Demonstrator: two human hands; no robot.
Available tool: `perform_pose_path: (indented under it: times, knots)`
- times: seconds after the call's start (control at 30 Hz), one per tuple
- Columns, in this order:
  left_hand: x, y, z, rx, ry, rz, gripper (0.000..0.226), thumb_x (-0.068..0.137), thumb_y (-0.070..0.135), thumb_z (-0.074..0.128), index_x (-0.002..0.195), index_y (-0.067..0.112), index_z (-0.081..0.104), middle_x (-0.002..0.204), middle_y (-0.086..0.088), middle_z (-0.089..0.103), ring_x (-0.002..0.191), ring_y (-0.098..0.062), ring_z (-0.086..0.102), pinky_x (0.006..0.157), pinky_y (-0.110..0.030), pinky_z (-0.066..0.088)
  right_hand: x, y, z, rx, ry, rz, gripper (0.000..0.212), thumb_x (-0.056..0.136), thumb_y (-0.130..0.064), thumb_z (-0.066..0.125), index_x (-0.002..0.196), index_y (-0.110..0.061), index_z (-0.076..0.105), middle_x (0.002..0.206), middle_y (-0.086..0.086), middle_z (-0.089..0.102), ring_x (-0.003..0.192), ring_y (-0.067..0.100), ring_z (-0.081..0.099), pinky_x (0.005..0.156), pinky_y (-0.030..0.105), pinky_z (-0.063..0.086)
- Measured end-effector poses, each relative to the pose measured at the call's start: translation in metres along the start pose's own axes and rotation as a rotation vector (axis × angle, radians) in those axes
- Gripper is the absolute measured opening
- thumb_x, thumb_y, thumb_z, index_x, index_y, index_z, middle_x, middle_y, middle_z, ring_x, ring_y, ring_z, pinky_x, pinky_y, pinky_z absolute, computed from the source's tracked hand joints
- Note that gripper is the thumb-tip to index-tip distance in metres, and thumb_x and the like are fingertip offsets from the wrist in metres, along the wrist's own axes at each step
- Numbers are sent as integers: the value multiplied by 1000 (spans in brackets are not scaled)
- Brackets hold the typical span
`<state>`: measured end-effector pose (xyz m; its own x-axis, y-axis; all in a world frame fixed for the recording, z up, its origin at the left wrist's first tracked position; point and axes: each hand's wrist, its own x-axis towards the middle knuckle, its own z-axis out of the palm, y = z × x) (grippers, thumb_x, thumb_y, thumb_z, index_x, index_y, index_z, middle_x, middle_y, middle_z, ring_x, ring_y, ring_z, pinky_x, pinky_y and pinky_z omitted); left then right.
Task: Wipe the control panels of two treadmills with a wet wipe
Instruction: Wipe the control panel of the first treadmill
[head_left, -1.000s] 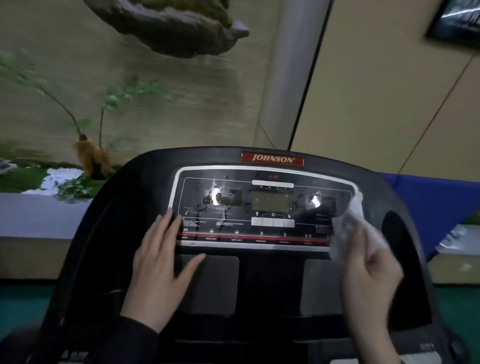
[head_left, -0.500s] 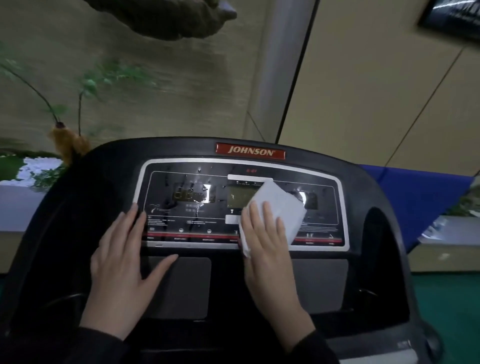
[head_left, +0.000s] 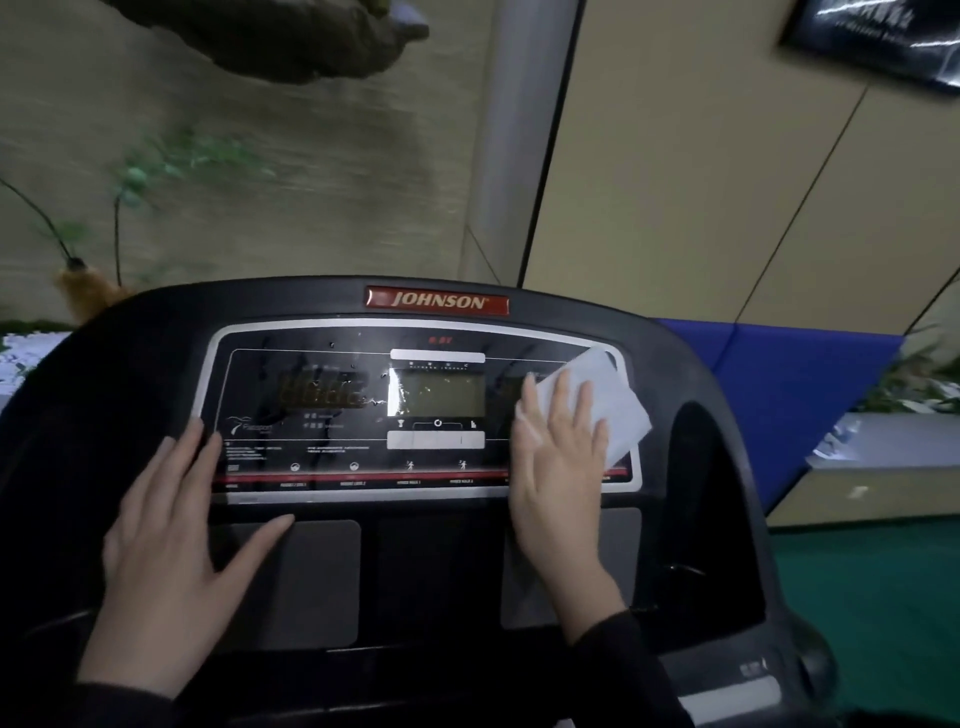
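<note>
Treadmill console (head_left: 691, 395), black, fills the lower frame; red "JOHNSON" badge (head_left: 437, 300) at its top centre. Behind it a tan wall, a grey pillar, a blue pad to the right, blurred greenery to the left.

Control panel (head_left: 322, 415), dark and glossy with a silver border, set into the console face. Greenish display (head_left: 441, 394) at its centre, dim digit window left of that, a red strip along the bottom edge. Smears and droplets show on the left half.

Left hand (head_left: 171, 545) lies flat and open on the console at the panel's lower left corner, fingertips touching the silver border, thumb spread toward the grey pad below. Grasps nothing.

Right hand (head_left: 558, 467) flat, fingers extended, pressing the wet wipe (head_left: 608, 395) against the right part of the panel, just right of the display. Dark sleeves at both wrists.

Wipe is white, spread as a rough rectangle, tilted, its far corner reaching the panel's upper right border; its lower left part is hidden under the fingers.
</note>
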<state>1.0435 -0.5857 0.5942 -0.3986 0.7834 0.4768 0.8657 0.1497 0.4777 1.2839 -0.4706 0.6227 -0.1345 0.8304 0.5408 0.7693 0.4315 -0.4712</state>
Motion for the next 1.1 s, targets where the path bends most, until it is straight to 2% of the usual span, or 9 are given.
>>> perform_pose_path:
  times: [0.1, 0.2, 0.43, 0.57, 0.7, 0.8, 0.97, 1.03, 1.1]
  knots:
    - [2, -2, 4, 14, -11, -8, 91, 69, 72, 36, 142, 19, 22, 154, 3, 17, 139, -11, 9, 108, -58, 23, -5, -10, 6, -70, -63, -127, 53, 99, -38, 10, 150, -26, 5, 160, -1, 3, 146, 14, -15, 120, 43, -2]
    - [4, -5, 6, 35, -25, -12, 92, 69, 72, 36, 142, 19, 20, 154, 1, 17, 141, -17, 11, 109, -58, 22, -4, -1, 2, -40, -81, -85, 62, 99, -38, 20, 149, -13, -5, 160, 3, 1, 146, 13, -10, 121, 37, 1]
    - [0, 0, 2, 22, -14, -9, 90, 70, 72, 34, 142, 20, 20, 155, 4, 15, 140, -11, 7, 109, -56, 20, 9, 17, 4, -255, 56, -41, 67, 97, -40, 21, 146, 5, 15, 155, 25, 15, 145, 36, 8, 118, 48, 17]
    - [0, -1, 5, 47, -20, -19, 91, 70, 72, 34, 143, 20, 18, 155, 5, 13, 139, -7, 4, 110, -55, 19, -5, -10, 16, -262, -23, -197, 62, 99, -37, 22, 149, -2, 12, 157, 21, 12, 146, 34, 4, 118, 49, 12]
    - [1, -3, 5, 35, -42, -19, 91, 69, 72, 35, 143, 22, 17, 155, 5, 12, 140, -10, 4, 111, -54, 18, -8, -4, 15, -301, -65, -308, 55, 100, -31, 18, 149, -4, 18, 157, 17, 16, 146, 30, 8, 118, 47, 16]
    - [1, -4, 4, 35, -68, -24, 92, 69, 72, 35, 144, 23, 14, 155, 9, 8, 140, -8, 2, 111, -54, 18, 5, 22, 2, -303, 14, -179, 57, 100, -33, 16, 147, -1, 20, 155, 21, 20, 145, 33, 13, 117, 50, 19]
    - [1, -1, 0, 31, -64, -28, 92, 69, 73, 33, 145, 26, 11, 148, 31, -10, 137, 5, -7, 107, -55, 21, 39, 26, -4, -240, 108, 58, 65, 96, -37, 10, 146, 5, 16, 155, 25, 16, 146, 35, 10, 116, 51, 20]
    - [1, 0, 0, 21, -57, -34, 93, 68, 78, 31, 144, 26, 14, 149, 28, -6, 138, 2, -4, 106, -56, 22, 45, 4, 3, -263, 113, -26, 64, 98, -35, 6, 145, 7, 21, 153, 28, 20, 144, 39, 15, 115, 53, 23]
    - [1, -2, 2, 25, -60, -25, 96, 68, 83, 24, 144, 25, 15, 151, 23, -3, 139, -1, -2, 107, -55, 22, 40, -18, 16, -315, 30, -211, 62, 99, -32, -2, 146, 5, 16, 155, 26, 13, 145, 38, 8, 117, 52, 15]
